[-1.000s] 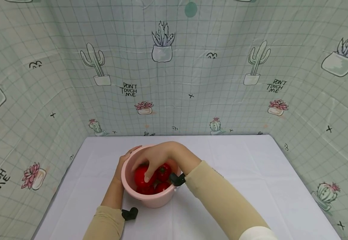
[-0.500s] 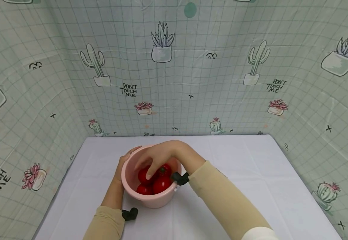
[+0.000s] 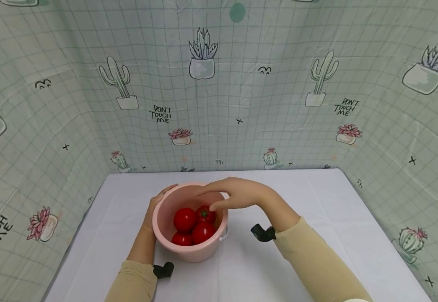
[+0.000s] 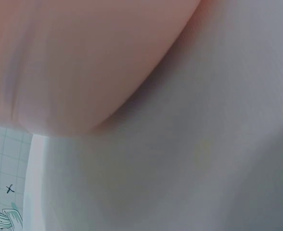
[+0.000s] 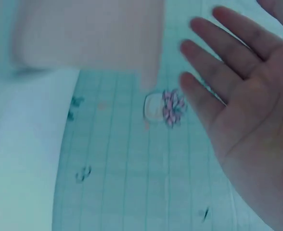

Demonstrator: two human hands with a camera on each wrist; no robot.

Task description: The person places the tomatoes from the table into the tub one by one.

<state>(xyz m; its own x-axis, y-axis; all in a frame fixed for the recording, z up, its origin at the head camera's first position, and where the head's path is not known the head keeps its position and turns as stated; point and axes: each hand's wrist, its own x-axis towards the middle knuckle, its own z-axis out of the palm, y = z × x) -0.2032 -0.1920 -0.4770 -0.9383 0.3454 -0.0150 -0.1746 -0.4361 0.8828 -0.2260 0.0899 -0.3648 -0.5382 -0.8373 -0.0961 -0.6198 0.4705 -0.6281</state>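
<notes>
A pink bucket (image 3: 192, 254) stands on the white table, with several red tomatoes (image 3: 185, 219) inside. One tomato (image 3: 205, 214) at the back right shows a green stem end. My left hand (image 3: 154, 208) rests along the bucket's left outer wall, its fingers reaching around toward the back rim. In the left wrist view, the bucket's wall (image 4: 83, 62) fills the upper left. Over the right part of the rim hovers my right hand (image 3: 237, 193), palm down, holding nothing. Its fingers (image 5: 216, 72) look extended and slightly spread in the right wrist view.
White cloth (image 3: 317, 235) covers the table around the bucket. A white handle mount (image 3: 224, 234) sticks out at the bucket's right side. Curtains (image 3: 241, 100) printed with potted cacti enclose the table at the back and both sides.
My right hand lets go of a tomato inside the bucket, then rises and moves right, out over the rim. The tomatoes shifted slightly. My left hand stays in place.
</notes>
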